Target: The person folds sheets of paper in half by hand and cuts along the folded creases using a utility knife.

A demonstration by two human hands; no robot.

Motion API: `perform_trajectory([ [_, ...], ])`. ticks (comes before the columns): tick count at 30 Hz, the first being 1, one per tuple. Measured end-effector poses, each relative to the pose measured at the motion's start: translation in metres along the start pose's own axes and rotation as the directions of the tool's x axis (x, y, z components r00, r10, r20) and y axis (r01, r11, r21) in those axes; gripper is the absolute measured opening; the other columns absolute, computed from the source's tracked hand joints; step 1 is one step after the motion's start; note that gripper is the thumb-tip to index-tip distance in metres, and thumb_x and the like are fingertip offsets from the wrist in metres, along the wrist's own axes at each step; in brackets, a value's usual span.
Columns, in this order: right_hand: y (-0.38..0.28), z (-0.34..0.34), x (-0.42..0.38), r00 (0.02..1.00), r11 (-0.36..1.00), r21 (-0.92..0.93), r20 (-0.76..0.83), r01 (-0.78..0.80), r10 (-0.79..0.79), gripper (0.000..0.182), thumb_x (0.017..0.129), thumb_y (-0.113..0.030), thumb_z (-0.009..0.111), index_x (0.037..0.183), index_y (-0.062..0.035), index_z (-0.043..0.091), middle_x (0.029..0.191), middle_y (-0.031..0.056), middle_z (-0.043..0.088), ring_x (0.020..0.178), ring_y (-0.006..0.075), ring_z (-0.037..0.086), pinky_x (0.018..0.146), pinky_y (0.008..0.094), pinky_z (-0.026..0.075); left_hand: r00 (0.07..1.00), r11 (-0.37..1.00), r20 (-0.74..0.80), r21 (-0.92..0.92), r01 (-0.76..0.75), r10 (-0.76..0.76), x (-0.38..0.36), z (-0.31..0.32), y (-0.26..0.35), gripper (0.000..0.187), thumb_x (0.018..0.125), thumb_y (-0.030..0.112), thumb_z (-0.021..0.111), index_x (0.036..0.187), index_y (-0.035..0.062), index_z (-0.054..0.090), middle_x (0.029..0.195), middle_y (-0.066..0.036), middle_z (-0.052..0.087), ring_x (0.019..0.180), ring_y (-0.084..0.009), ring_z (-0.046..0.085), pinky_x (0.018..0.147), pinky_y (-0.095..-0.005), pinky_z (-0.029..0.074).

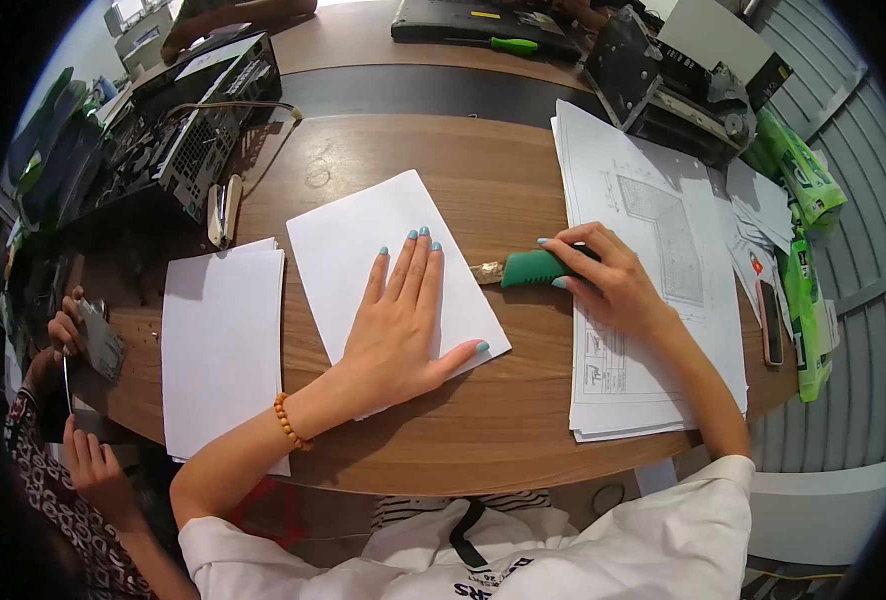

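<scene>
My left hand (396, 330) lies flat with fingers stretched on a white folded stack of paper (343, 230) set at an angle on the table. In my right hand (608, 275) is a green-handled knife (535, 268), gripped by the handle. Its short brownish-gold end points left and lies close to the paper's right edge; whether it touches is hard to tell. Beneath my right wrist and forearm is a pile of printed drawing sheets (653, 200). A second stack of white paper (221, 350) lies to the left of my left hand.
An opened computer case (203, 130) and a stapler (224, 212) stand at left. Another person's hand (98, 465) and a metal part (101, 340) are at lower left. Behind are a black device (483, 30), a green screwdriver (513, 45) and a metal chassis (653, 80). A phone (769, 322) lies right.
</scene>
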State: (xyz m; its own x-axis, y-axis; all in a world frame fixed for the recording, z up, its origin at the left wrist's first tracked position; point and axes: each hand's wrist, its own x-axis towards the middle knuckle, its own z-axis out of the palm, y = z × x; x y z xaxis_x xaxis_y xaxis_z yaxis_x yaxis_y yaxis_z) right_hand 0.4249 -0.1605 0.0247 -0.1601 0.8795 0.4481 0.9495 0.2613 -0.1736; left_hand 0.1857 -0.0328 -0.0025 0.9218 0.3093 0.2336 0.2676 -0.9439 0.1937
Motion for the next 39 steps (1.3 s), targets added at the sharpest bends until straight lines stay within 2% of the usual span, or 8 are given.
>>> perform_trajectory([
  [2,0.006,-0.001,-0.001,0.998,0.997,0.05,0.026,-0.052,0.051,0.04,0.071,-0.005,0.066,0.11,-0.0041,0.057,0.101,0.0092,0.054,0.091,0.0255,0.054,0.078,0.0343,0.047,1.0,1.0,0.006,-0.012,0.008,-0.008,0.0,-0.001,0.0,0.084,0.082,0.048,0.049,0.13,-0.0149,0.021,0.138,-0.032,0.02,0.132,-0.0381,0.017,0.107,-0.0478,0.012],
  [12,0.009,0.007,0.016,0.999,1.0,0.019,0.037,-0.021,0.021,0.038,0.073,-0.006,0.065,0.11,-0.0041,0.057,0.101,0.0093,0.053,0.092,0.0261,0.054,0.078,0.0341,0.047,1.0,0.999,0.023,0.031,0.019,-0.02,0.002,-0.001,0.003,0.084,0.082,0.048,0.05,0.13,-0.0144,0.021,0.138,-0.032,0.02,0.133,-0.0381,0.015,0.107,-0.0473,0.01],
  [14,0.011,0.008,0.018,0.998,0.997,0.072,0.053,-0.029,0.026,0.037,0.075,-0.006,0.064,0.111,-0.0039,0.056,0.102,0.0097,0.053,0.091,0.0257,0.054,0.078,0.0341,0.047,0.999,0.999,-0.046,0.033,0.006,-0.005,0.001,0.003,0.0,0.086,0.081,0.053,0.048,0.126,-0.0173,0.029,0.134,-0.034,0.026,0.131,-0.0392,0.02,0.106,-0.0497,0.013],
  [24,0.022,0.021,0.025,0.998,0.996,0.088,-0.051,0.032,-0.027,0.036,0.074,-0.005,0.064,0.11,-0.0056,0.057,0.099,0.0091,0.054,0.092,0.0254,0.054,0.08,0.0343,0.047,0.999,0.999,-0.035,0.046,-0.02,0.021,0.001,0.002,0.001,0.085,0.082,0.053,0.047,0.126,-0.0174,0.028,0.134,-0.034,0.026,0.131,-0.0397,0.02,0.106,-0.0503,0.013],
  [27,0.032,0.021,0.029,0.998,0.991,0.124,-0.035,0.055,-0.051,0.037,0.074,-0.005,0.065,0.11,-0.0068,0.057,0.1,0.0086,0.054,0.093,0.0256,0.054,0.081,0.0342,0.047,0.999,0.999,-0.042,0.041,-0.016,0.018,0.001,0.001,0.001,0.085,0.081,0.053,0.047,0.126,-0.0176,0.028,0.134,-0.034,0.026,0.131,-0.0399,0.02,0.106,-0.0504,0.013],
  [32,0.038,0.01,0.033,1.0,0.987,0.159,0.031,-0.008,0.003,0.038,0.073,-0.003,0.065,0.11,-0.0067,0.057,0.101,0.0077,0.053,0.094,0.0253,0.054,0.081,0.0344,0.047,1.0,1.0,-0.003,0.021,-0.01,0.01,0.001,0.001,0.001,0.083,0.082,0.048,0.05,0.129,-0.0146,0.024,0.136,-0.032,0.023,0.132,-0.0384,0.017,0.107,-0.0479,0.01],
  [35,0.039,0.012,0.032,0.999,0.993,0.119,0.047,0.001,-0.006,0.037,0.074,-0.003,0.064,0.109,-0.0067,0.057,0.102,0.0077,0.053,0.094,0.0247,0.054,0.082,0.034,0.047,1.0,0.999,0.004,0.036,-0.01,0.01,0.001,0.0,0.002,0.084,0.082,0.049,0.049,0.129,-0.015,0.024,0.136,-0.032,0.023,0.132,-0.0383,0.017,0.107,-0.0476,0.01],
  [39,0.037,0.016,0.033,0.999,0.989,0.144,0.012,0.027,-0.029,0.036,0.074,-0.004,0.064,0.109,-0.0069,0.057,0.102,0.0078,0.053,0.095,0.0245,0.053,0.083,0.0338,0.047,1.0,1.0,0.006,0.03,-0.008,0.008,0.002,-0.001,0.002,0.084,0.082,0.05,0.047,0.129,-0.0153,0.023,0.137,-0.032,0.023,0.132,-0.0382,0.017,0.107,-0.0473,0.01],
])
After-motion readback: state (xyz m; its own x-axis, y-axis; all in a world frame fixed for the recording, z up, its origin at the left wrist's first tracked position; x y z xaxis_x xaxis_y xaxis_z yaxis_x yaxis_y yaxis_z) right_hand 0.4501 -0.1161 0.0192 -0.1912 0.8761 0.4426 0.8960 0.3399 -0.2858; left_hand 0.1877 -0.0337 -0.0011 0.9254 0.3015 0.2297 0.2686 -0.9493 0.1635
